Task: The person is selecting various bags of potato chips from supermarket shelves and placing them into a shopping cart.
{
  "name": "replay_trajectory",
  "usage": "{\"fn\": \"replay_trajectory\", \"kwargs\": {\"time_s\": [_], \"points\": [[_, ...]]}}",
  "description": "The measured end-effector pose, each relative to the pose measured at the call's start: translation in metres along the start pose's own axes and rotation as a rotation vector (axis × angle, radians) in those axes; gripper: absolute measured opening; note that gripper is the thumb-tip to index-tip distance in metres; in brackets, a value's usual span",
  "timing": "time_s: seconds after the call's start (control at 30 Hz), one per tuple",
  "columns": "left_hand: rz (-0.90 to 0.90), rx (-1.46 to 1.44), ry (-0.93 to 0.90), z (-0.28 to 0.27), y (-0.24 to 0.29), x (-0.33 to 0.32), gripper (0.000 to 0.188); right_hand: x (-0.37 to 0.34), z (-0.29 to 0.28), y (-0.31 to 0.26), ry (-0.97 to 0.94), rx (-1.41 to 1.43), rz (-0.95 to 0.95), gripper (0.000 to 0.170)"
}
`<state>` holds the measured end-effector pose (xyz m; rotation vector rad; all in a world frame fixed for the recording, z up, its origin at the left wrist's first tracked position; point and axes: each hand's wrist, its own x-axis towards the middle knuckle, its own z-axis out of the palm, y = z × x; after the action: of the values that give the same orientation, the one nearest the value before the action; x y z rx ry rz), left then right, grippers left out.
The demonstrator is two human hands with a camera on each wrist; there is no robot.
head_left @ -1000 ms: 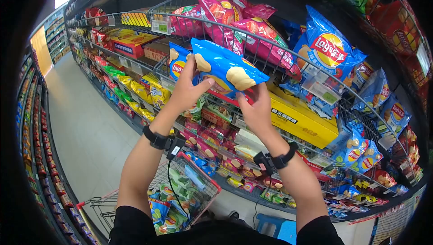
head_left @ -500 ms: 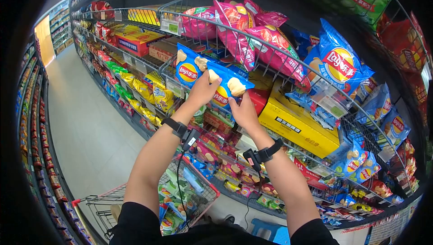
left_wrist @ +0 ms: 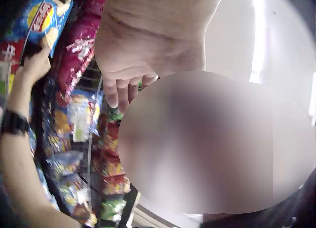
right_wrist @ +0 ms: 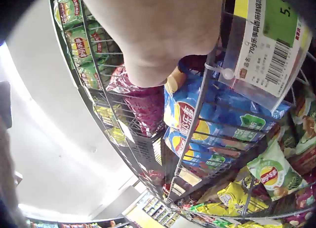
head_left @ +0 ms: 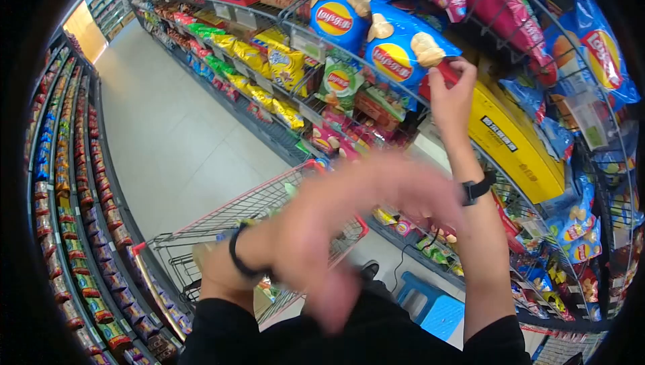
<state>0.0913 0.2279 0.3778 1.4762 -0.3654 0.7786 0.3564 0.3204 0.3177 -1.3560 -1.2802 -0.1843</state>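
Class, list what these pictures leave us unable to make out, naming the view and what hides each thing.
- Head: finger outlines of the left hand, smeared by blur.
- Head: most of what the red-rimmed metal wire cart holds, hidden behind that hand and the left forearm.
- Left wrist: whatever lies behind the large blurred oval patch.
- Right wrist: full text of the white-and-green price tag, cut off by the top edge.

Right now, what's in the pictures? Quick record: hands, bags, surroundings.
right hand: touches a blue Lay's bag at its right edge; pinch unclear
left hand: fingers relaxed, no item seen in it; motion-blurred in head view
bag position: on the shelf, front label facing out
neighbor: second blue Lay's bag, to its left
carton: yellow carton, beyond the right forearm
floor: shopping cart; blue stool
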Motion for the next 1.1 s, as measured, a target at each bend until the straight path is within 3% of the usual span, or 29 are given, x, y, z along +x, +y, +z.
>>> {"fn": "replay_trajectory", "kwargs": {"time_s": [0.03, 0.1, 0.17, 0.2, 0.3, 0.53, 0.6, 0.7, 0.77, 0.87, 0.9, 0.97, 1.03, 1.1], "points": [[0.037, -0.202, -0.015, 0.029, 0.0, -0.019, 0.118, -0.001, 0.002, 0.0, 0.0, 0.013, -0.007, 0.04], [0.005, -0.515, -0.309, 0.051, 0.035, 0.0, 0.128, -0.005, -0.001, -0.008, -0.016, 0.0, 0.01, 0.04], [0.417, -0.542, 0.148, 0.104, 0.026, -0.02, 0.124, -0.006, -0.002, -0.004, 0.022, 0.075, 0.033, 0.04], [0.418, -0.526, 0.155, 0.127, 0.023, -0.023, 0.124, -0.003, -0.005, 0.008, 0.028, 0.091, 0.046, 0.041], [0.569, -0.542, 0.758, 0.18, 0.025, -0.02, 0.071, -0.005, -0.009, 0.011, 0.035, 0.139, 0.114, 0.041], [0.504, -0.594, 0.442, 0.163, 0.028, -0.033, 0.085, -0.015, -0.009, 0.007, 0.003, 0.185, 0.135, 0.041], [0.475, -0.608, 0.305, 0.144, 0.028, -0.035, 0.089, -0.009, -0.01, 0.013, -0.002, 0.111, 0.091, 0.035], [0.434, -0.636, 0.105, 0.11, 0.027, -0.034, 0.096, -0.008, -0.008, 0.013, -0.014, 0.219, 0.097, 0.034], [0.134, -0.388, -0.251, 0.053, 0.009, -0.062, 0.12, -0.01, -0.007, 0.005, -0.008, 0.322, 0.119, 0.032], [-0.415, -0.283, 0.122, 0.009, -0.031, -0.112, 0.078, -0.021, -0.022, -0.004, 0.011, 0.416, -0.012, 0.021], [-0.535, -0.254, 0.24, -0.014, -0.071, -0.138, 0.065, -0.033, -0.037, -0.01, -0.066, 0.471, 0.032, 0.015], [-0.829, -0.113, 0.684, -0.043, -0.154, -0.21, 0.043, -0.058, -0.064, -0.026, -0.228, 0.503, 0.061, 0.006], [-0.985, 0.131, 0.835, -0.064, -0.242, -0.305, 0.037, -0.095, -0.09, -0.037, -0.425, 0.465, 0.093, 0.004], [-0.973, 0.412, 0.824, -0.063, -0.3, -0.378, 0.045, -0.138, -0.11, -0.04, -0.616, 0.434, 0.223, 0.005]]}}
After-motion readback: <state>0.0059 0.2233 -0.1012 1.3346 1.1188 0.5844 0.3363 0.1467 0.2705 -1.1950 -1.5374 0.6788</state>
